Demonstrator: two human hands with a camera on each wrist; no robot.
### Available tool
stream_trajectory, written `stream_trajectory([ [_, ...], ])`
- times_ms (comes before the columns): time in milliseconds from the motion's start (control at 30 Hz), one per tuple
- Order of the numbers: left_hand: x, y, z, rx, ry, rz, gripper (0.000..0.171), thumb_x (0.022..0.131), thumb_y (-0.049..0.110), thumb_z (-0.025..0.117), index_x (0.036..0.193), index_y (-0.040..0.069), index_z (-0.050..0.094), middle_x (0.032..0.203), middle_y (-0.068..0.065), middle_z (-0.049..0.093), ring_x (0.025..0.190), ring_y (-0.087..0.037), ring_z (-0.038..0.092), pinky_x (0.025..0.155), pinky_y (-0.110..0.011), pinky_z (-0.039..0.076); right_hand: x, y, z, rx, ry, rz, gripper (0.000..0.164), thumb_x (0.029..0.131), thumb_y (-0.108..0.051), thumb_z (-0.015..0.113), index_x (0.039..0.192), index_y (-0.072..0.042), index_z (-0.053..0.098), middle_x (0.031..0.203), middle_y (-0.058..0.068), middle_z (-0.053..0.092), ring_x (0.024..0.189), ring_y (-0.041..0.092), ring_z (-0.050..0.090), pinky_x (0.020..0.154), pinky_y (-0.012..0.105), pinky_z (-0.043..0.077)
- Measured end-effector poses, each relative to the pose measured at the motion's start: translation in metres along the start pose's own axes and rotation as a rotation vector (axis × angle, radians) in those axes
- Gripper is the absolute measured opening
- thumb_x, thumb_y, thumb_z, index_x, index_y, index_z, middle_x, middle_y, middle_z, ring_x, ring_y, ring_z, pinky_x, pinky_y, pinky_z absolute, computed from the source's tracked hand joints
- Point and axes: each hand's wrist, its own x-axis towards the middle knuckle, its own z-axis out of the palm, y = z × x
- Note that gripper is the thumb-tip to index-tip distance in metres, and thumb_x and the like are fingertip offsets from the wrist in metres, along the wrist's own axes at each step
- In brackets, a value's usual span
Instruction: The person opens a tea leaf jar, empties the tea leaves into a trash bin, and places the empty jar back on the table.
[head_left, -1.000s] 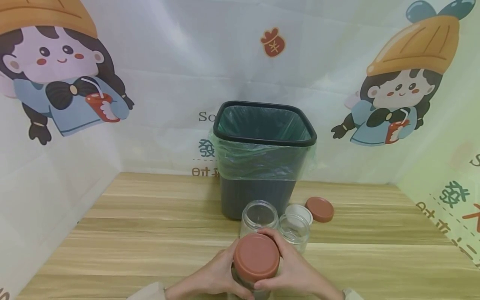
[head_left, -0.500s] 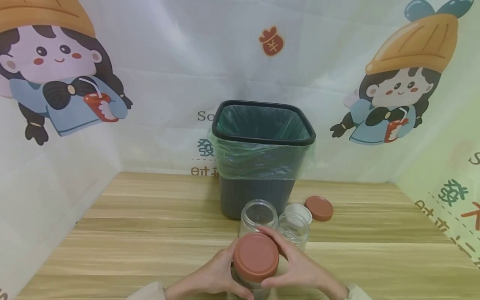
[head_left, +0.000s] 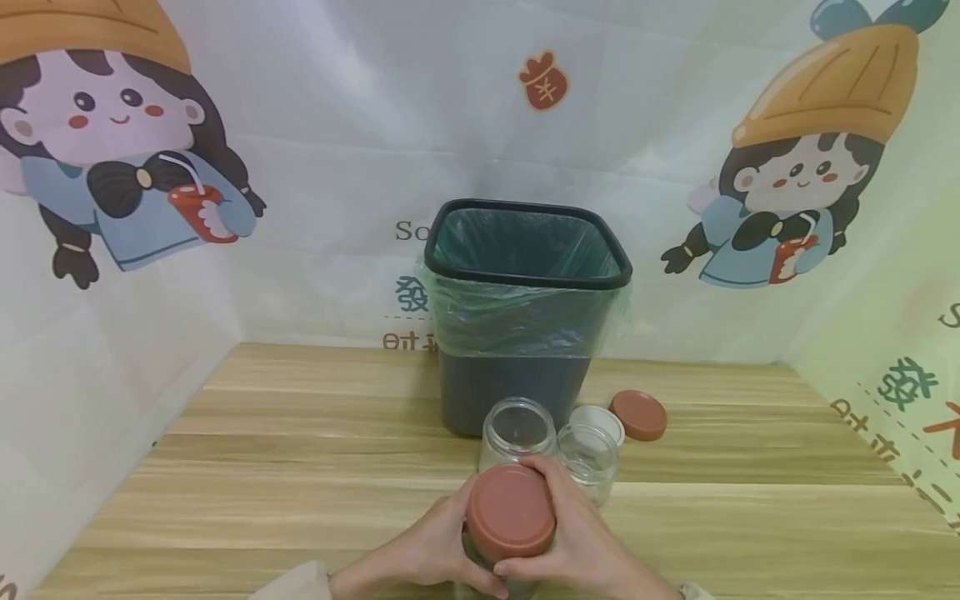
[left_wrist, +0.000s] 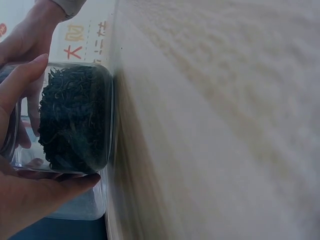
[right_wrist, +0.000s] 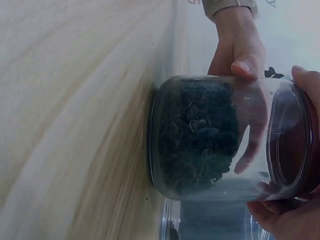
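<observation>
A clear jar [right_wrist: 255,130] with a brownish-red screw lid [head_left: 512,510] stands upright on the table in front of me. Dark, curled dried leaves [left_wrist: 75,120] that look like tea fill its lower part. My left hand [head_left: 442,542] grips the jar's body from the left, thumb at the front. Around the lid curl the fingers and thumb of my right hand [head_left: 585,542]. Just behind stand a lidless clear jar [head_left: 519,429] and, to its right, a smaller lidless jar [head_left: 588,458]. What these two hold is hard to make out in the head view.
A dark bin [head_left: 513,383] lined with a green bag stands behind the jars. A white round lid or disc [head_left: 606,423] and another brownish-red lid [head_left: 639,415] lie to its right on the wooden table [head_left: 300,450]. Printed cloth walls [head_left: 322,208] enclose the back and sides.
My right hand's thumb has shifted left along the front of the lid and its fingers sit closer around it. The left hand and the jar hold nearly the same place.
</observation>
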Motion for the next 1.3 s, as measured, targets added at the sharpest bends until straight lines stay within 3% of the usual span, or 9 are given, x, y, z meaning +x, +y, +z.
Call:
stream_trajectory([
  [133,0.000,0.000,0.000,0.000,0.000,0.006,0.092,0.056,0.019,0.085,0.131,0.019,0.031,0.120,0.000,0.054,0.109,-0.011,0.048,0.097,-0.029,0.036,0.000,0.001,0.000,0.017,-0.012,0.004,0.084,0.061,-0.044,0.078,0.125,-0.009,0.037,0.116,-0.004,0.048,0.099,0.011,0.050,0.083,0.032,0.045],
  [533,0.001,0.000,-0.002,-0.033,-0.020,-0.014,0.090,0.057,0.018,0.084,0.129,0.019,0.031,0.120,0.000,0.053,0.110,-0.011,0.048,0.097,-0.030,0.036,0.001,0.007,-0.013,0.229,-0.208,0.130,0.087,0.064,-0.030,0.080,0.133,-0.019,0.029,0.122,-0.008,0.047,0.108,0.011,0.048,0.092,0.034,0.040],
  [833,0.001,0.000,-0.002,-0.038,-0.025,-0.003,0.089,0.058,0.017,0.084,0.130,0.019,0.031,0.119,-0.001,0.054,0.108,-0.010,0.049,0.095,-0.029,0.038,0.002,0.014,-0.019,0.238,-0.267,0.030,0.085,0.069,-0.026,0.077,0.137,-0.016,0.027,0.129,-0.003,0.044,0.117,0.013,0.043,0.097,0.031,0.036],
  [967,0.001,-0.001,-0.002,-0.038,-0.026,0.006,0.088,0.058,0.017,0.083,0.129,0.018,0.031,0.119,-0.002,0.054,0.108,-0.010,0.049,0.094,-0.028,0.038,0.000,0.014,-0.018,0.223,-0.246,0.029,0.088,0.068,-0.026,0.077,0.138,-0.015,0.025,0.130,-0.002,0.044,0.118,0.013,0.042,0.098,0.031,0.035],
  [1167,0.001,-0.002,-0.002,-0.039,-0.032,0.013,0.090,0.058,0.017,0.083,0.131,0.017,0.030,0.122,-0.002,0.052,0.110,-0.011,0.048,0.097,-0.029,0.036,0.003,0.004,-0.012,0.121,-0.133,0.041,0.094,0.060,-0.035,0.081,0.134,-0.008,0.030,0.121,-0.004,0.047,0.107,0.011,0.048,0.090,0.032,0.041],
  [1300,0.001,-0.002,-0.002,-0.025,-0.029,-0.002,0.091,0.058,0.019,0.083,0.131,0.018,0.030,0.123,-0.001,0.051,0.111,-0.011,0.047,0.097,-0.029,0.036,0.005,0.001,-0.007,0.009,-0.062,-0.022,0.096,0.056,-0.047,0.080,0.128,-0.004,0.033,0.115,-0.002,0.046,0.099,0.010,0.050,0.083,0.031,0.045],
])
